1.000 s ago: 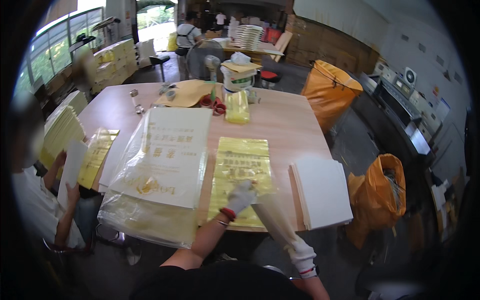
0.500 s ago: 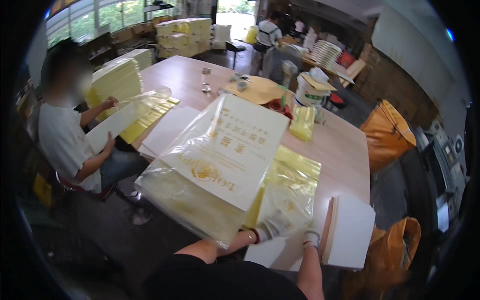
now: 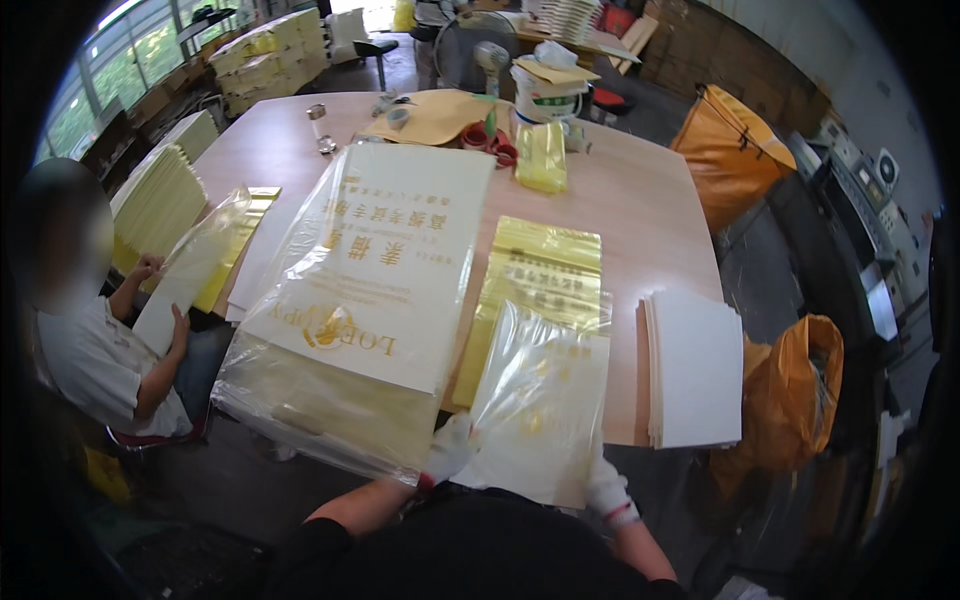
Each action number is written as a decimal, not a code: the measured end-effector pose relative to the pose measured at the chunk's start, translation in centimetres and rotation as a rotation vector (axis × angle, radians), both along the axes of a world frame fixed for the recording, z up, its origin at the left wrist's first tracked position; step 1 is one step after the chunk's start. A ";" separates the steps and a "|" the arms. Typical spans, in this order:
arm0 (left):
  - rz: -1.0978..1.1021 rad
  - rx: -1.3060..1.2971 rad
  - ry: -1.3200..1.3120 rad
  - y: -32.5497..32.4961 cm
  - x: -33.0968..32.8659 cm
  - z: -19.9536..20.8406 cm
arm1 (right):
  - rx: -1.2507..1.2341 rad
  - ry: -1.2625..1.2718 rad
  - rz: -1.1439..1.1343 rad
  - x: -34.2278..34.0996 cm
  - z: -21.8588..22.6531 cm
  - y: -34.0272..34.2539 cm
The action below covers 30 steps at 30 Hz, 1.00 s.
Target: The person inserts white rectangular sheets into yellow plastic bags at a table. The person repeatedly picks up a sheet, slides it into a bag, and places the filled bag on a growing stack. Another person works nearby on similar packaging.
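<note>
A clear plastic bag with white paper sheets partly in it (image 3: pixel 535 410) leans at the table's near edge between my hands. My left hand (image 3: pixel 450 450), in a white glove, grips the bag's left edge. On the opposite side, my gloved right hand (image 3: pixel 606 490) holds the paper and bag by the lower right edge; its fingers are partly hidden. Yellow printed bags (image 3: pixel 545 250) lie flat just beyond. Left of them rests a tall pile of large filled bags (image 3: pixel 390 260), white sheets with gold print under clear plastic, overhanging the near edge.
Plain white sheets (image 3: pixel 695 370) are stacked at the right edge. Farther back are a yellow packet (image 3: pixel 542 158), a red tape roll (image 3: pixel 480 138), a glass jar (image 3: pixel 320 130) and a white bucket (image 3: pixel 548 95). At left, a seated person (image 3: pixel 100 340) handles another bag. Orange sacks (image 3: pixel 735 150) stand at right.
My hands have moved apart and nearer to me, one on each side of the bag and paper, which are now raised at the table edge. The view has shifted right and down.
</note>
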State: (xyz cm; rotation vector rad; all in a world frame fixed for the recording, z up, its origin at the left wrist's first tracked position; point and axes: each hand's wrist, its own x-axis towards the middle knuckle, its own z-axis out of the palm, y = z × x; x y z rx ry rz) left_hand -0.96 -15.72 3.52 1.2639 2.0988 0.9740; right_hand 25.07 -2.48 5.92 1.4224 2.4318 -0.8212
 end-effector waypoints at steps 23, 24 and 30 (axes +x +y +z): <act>-0.488 0.427 0.253 0.7 2.6 18.7 | -0.818 1.454 -0.661 -4.8 0.8 -2.8; -0.463 0.493 0.291 -0.8 1.7 19.7 | -0.789 1.461 -0.618 -5.5 1.6 -2.3; 0.620 1.038 0.434 -5.7 -6.7 20.6 | -1.197 1.398 -0.245 -15.7 13.7 -2.2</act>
